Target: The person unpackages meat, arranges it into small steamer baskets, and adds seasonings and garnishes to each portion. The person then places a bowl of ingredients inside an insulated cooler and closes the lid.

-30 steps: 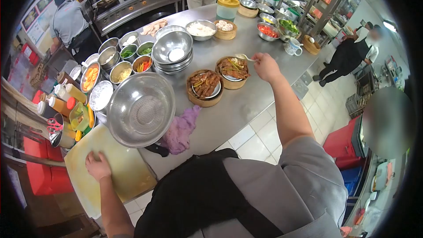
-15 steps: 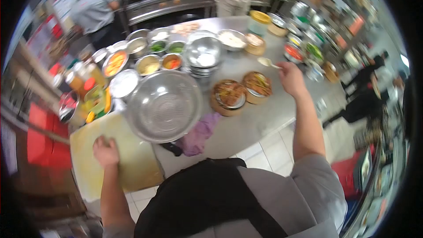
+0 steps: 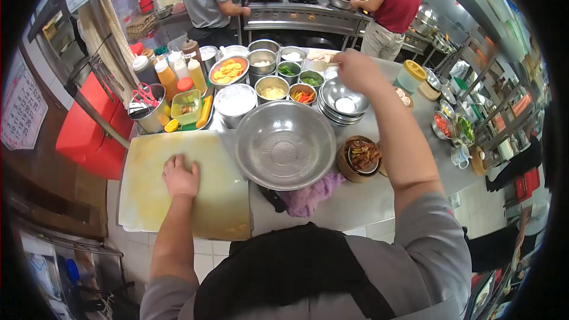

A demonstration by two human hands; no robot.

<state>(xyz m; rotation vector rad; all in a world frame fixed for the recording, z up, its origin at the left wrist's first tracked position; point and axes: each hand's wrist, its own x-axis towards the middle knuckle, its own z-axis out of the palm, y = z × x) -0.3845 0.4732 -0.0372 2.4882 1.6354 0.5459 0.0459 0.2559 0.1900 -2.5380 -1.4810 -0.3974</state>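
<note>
My left hand (image 3: 180, 176) rests palm down on the yellow-stained cutting board (image 3: 219, 195), fingers spread and holding nothing. My right hand (image 3: 357, 73) is reached out above the stack of steel bowls (image 3: 345, 99), fingers closed around a pale spoon (image 3: 318, 66), partly lost against the light food behind it. Between my arms stands a large perforated steel bowl (image 3: 284, 148). Right of it is a bamboo steamer (image 3: 349, 172) of browned, glazed food; my right forearm covers most of a second one. Pans of sliced carrot (image 3: 229, 72), chopped greens (image 3: 288, 69) and pepper strips (image 3: 303, 95) line the back.
A purple cloth (image 3: 312, 195) and a black handle (image 3: 272, 200) lie at the counter's front. Sauce bottles (image 3: 166, 77) and a scissors pot (image 3: 148, 106) stand left. A yellow-lidded tub (image 3: 410, 77) is right. Two people work at the stoves; a red bin (image 3: 92, 127) stands left.
My view has turned right-to-left, so the counter shifts rightward. My right hand has moved from beside the steamers to over the bowl stack with the spoon. My left hand stays on the board.
</note>
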